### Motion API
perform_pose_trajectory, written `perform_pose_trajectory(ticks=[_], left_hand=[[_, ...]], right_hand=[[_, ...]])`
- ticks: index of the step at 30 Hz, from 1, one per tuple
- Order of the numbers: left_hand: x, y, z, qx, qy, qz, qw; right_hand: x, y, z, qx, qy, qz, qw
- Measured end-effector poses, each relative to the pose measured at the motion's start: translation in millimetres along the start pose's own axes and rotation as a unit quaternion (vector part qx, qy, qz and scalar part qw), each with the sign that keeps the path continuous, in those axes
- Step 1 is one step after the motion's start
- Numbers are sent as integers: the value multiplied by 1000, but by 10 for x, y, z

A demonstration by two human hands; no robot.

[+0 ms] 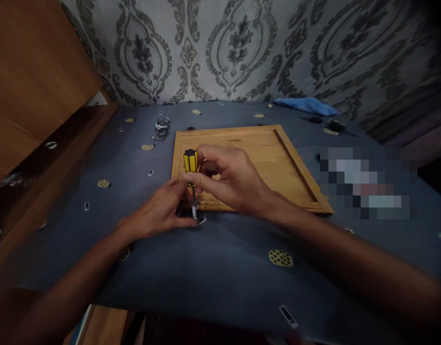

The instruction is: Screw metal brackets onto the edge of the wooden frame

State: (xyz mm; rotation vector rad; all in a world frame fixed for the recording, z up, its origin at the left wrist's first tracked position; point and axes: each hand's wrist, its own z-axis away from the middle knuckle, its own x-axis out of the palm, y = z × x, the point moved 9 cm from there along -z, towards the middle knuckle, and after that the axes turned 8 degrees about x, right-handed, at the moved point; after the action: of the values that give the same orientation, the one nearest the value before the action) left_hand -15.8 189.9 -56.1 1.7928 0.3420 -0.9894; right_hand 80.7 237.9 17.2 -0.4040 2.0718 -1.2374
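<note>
A framed wooden panel (pixel 249 165) lies flat on a dark blue patterned cloth. My right hand (pixel 227 175) pinches a yellow and black screwdriver (pixel 190 163), held upright with its shaft pointing down. The shaft meets a small metal fitting (pixel 194 212), which looks like a hinge, at the panel's near left corner. My left hand (pixel 161 208) is closed about that fitting, thumb against its near side. The screwdriver's tip and any screw under it are too small to make out.
Several small metal pieces (pixel 162 128) lie beyond the panel's left side. A blue cloth (pixel 306 105) and a dark object (pixel 331 124) are at the back right. A blurred-out item (pixel 364 182) is to the right. Wooden furniture (pixel 40 86) stands on the left, before a patterned wall.
</note>
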Motion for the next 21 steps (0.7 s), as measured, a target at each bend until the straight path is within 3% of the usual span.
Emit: perform_pose_trajectory(ticks=[7,21], left_hand=[[9,-32,9,-8,2,0,1000],[-1,-41,24,-5,8,-9,1000]], right_hand=[[16,28,0,15,-8,-18,1000],[113,74,-23,52,-100,-131,985]])
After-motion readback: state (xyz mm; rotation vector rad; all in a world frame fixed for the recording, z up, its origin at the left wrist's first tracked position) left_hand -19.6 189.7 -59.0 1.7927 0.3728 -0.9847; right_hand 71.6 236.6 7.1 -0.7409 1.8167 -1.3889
